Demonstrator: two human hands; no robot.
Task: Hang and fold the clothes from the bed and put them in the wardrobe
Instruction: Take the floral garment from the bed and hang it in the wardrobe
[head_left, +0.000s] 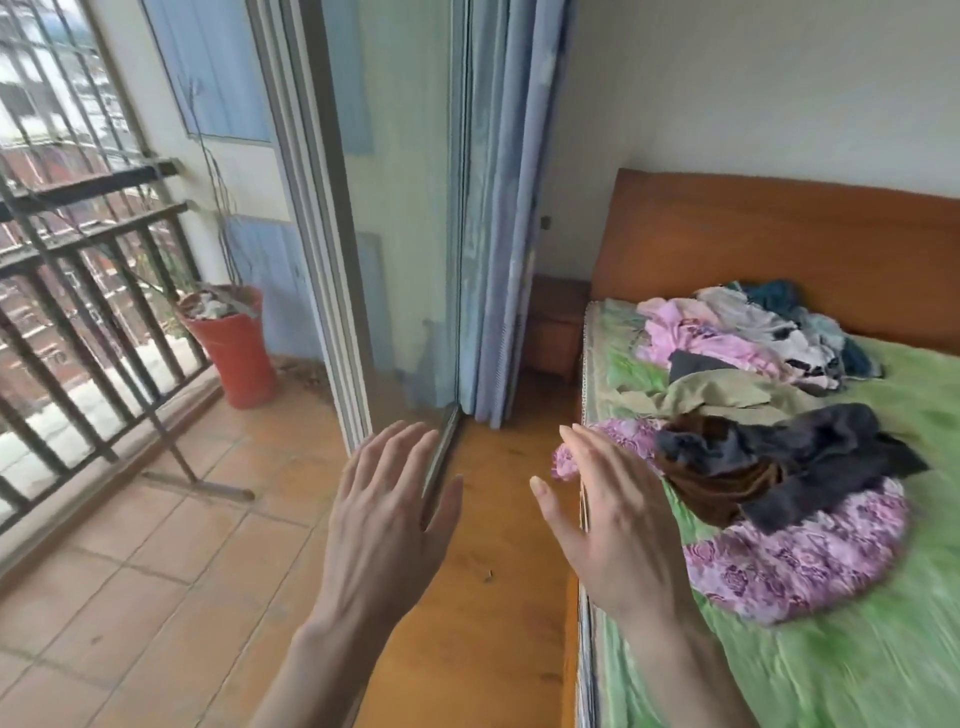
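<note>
Now | left hand (387, 512) and right hand (605, 525) both raised, fingers spread, holding nothing | clothes (769, 395) heaped on green bed (883, 649) at 3 o'clock, untouched | red pot (234, 348) at 10 o'clock, holding bare twigs and debris

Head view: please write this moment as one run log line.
left hand: open, holds nothing | right hand: open, holds nothing | clothes: unfolded on bed | wardrobe: not visible
</note>
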